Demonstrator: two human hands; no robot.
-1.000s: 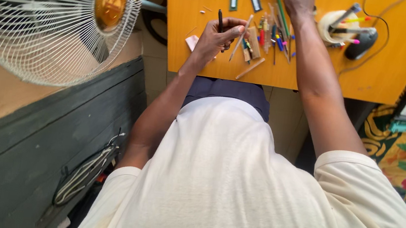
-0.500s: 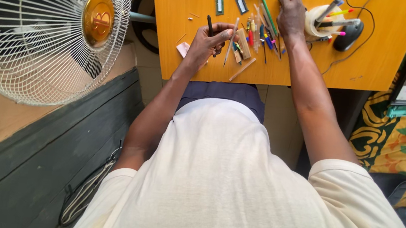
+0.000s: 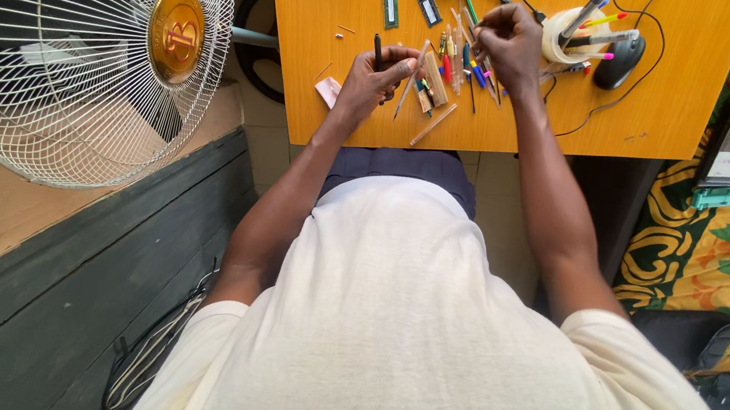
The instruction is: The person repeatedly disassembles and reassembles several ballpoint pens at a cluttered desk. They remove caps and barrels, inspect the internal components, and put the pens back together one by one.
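I look down over my white shirt at an orange table [image 3: 672,120]. My left hand [image 3: 374,81] is closed around a black pen [image 3: 377,51] that sticks up past my fingers. My right hand [image 3: 510,47] pinches a thin item above a scatter of pens and sticks [image 3: 454,65]; what it grips is too small to name. A loose wooden stick [image 3: 433,124] lies near the table's front edge.
A white cup of pens [image 3: 573,32] and a black mouse [image 3: 620,62] with its cable sit at the back right. Two small green circuit strips [image 3: 390,7] lie behind my hands. A white standing fan [image 3: 83,49] fills the left. A floral cloth [image 3: 723,243] lies right.
My right hand has drawn back from the table's far edge to the pile of pens. The view has shifted, showing more of the table; my left hand still holds the pen.
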